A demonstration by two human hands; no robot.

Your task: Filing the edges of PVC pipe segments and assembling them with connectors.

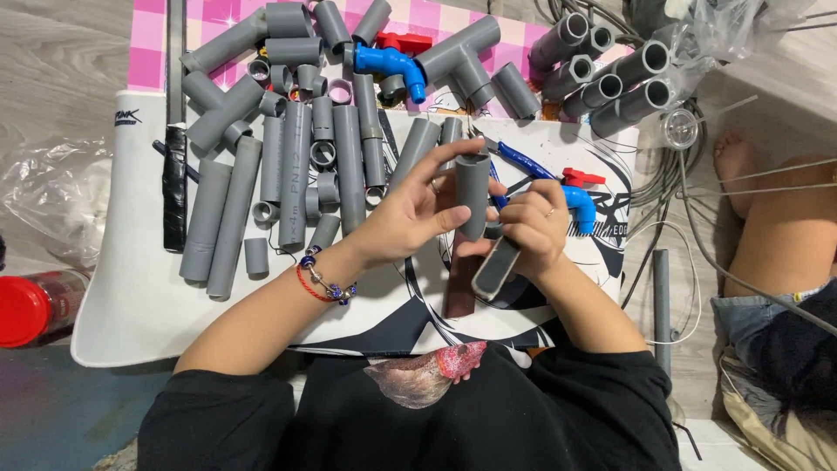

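The short grey PVC pipe piece (472,194) is held upright above the white board (131,288), between both hands at the centre of the view. It is judged light, rigid and smooth-walled, therefore liable to slip; grip is best taken around the mid-barrel, clear of the open top end. The left hand (410,218) is partly closed, thumb and fingers wrapped against the barrel's left side. The right hand (532,228) is closed around a flat dark tool with a pale edge (495,266), its fingers touching the pipe's lower part. Loose grey pipe offcuts (288,174), a blue elbow fitting (388,63) and blue-handled pliers (523,161) lie beyond.
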